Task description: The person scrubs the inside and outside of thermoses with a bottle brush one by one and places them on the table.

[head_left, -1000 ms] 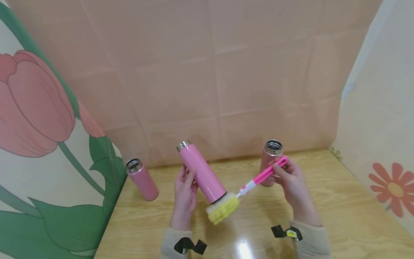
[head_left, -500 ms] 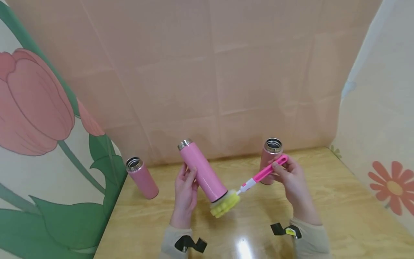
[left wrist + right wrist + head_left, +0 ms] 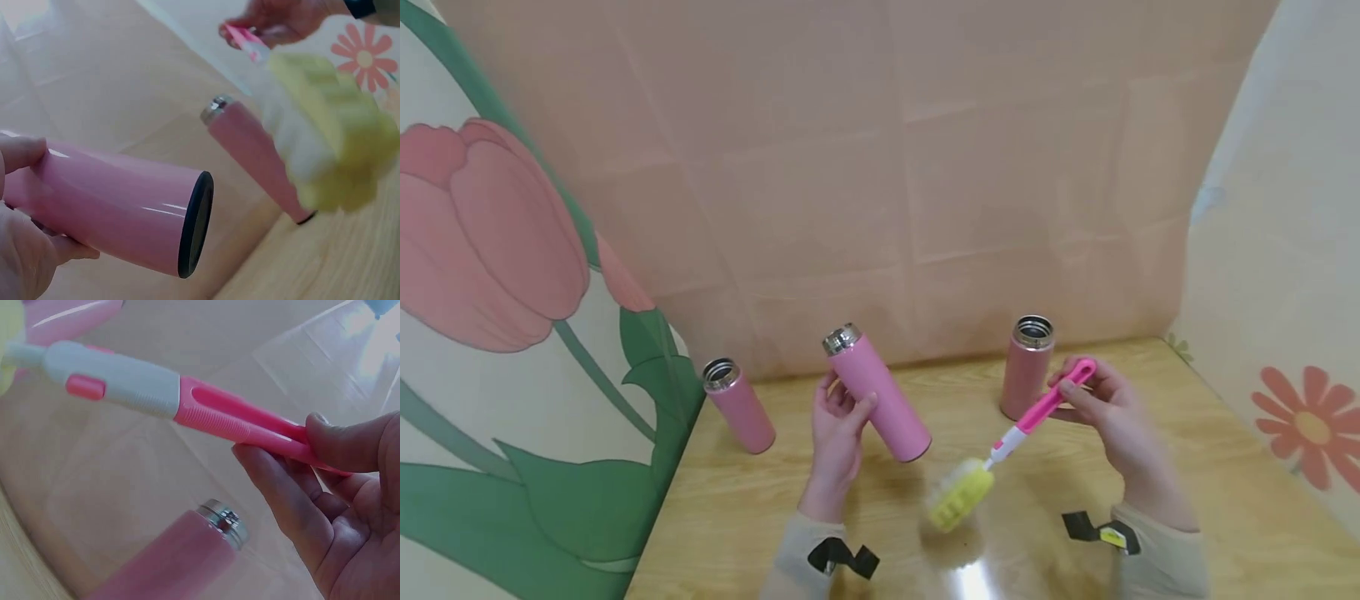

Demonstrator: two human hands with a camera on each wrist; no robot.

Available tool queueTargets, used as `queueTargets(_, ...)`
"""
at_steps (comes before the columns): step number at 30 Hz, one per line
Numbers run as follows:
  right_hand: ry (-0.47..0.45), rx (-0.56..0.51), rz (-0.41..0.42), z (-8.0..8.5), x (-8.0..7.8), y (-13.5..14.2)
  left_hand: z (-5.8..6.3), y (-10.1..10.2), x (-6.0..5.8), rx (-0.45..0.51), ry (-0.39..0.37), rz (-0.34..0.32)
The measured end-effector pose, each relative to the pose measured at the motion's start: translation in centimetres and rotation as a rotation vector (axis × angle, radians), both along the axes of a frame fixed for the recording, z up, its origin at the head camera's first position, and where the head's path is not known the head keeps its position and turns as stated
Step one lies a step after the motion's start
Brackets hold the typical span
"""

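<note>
My left hand (image 3: pixel 838 442) grips a pink bottle (image 3: pixel 883 400) with a silver neck, tilted with its neck up to the left. Its black base (image 3: pixel 196 225) faces right in the left wrist view. My right hand (image 3: pixel 1112 417) pinches the pink handle (image 3: pixel 212 412) of a sponge brush between thumb and fingers. The yellow and white sponge head (image 3: pixel 961 496), slightly blurred, hangs below and to the right of the bottle's base, apart from it. Behind the right hand a second pink bottle (image 3: pixel 1026 375) stands upright without a lid.
A third lidless pink bottle (image 3: pixel 741 408) stands on the wooden table (image 3: pixel 722 517) at the left. A plain pinkish backdrop (image 3: pixel 820 167) rises behind the table, and flower-painted panels (image 3: pixel 1307 425) flank both sides.
The sponge head has come off the bottle's base and moved down and right with the right hand. The left hand still holds the bottle, now turned slightly.
</note>
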State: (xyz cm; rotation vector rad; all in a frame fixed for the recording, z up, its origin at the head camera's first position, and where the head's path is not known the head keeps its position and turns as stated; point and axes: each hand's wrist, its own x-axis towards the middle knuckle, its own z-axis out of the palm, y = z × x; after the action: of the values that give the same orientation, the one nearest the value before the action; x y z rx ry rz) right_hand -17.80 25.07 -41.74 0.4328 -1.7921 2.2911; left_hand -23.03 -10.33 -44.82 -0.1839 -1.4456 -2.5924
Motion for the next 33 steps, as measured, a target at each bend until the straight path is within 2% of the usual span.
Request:
queueTargets(4, 0.034, -0.017, 0.017, 0.4, 0.7, 1.8, -1.1, 1.4, -0.6, -0.092, 0.032, -0.009)
queueTargets(7, 0.040, -0.021, 0.007, 0.6, 1.0, 3.0, -2.3, 2.6, -1.5, -0.179, 0.053, -0.015)
queueTargets(11, 0.026, -0.030, -0.024, 0.3, 1.5, 4.2, -3.9, 4.0, -2.9, -0.264, 0.073, -0.012)
queueTargets(18, -0.036, 0.053, -0.091, -0.2, 2.2, 5.2, -5.7, 5.2, -4.7, -0.366, 0.093, 0.009)
queueTargets(24, -0.059, 0.066, -0.107, -0.7, 2.2, 5.4, -6.4, 5.4, -5.5, -0.406, 0.100, 0.016)
queueTargets(33, -0.062, 0.047, -0.101, -0.9, 1.9, 5.6, -7.0, 5.5, -6.2, -0.416, 0.124, -0.003)
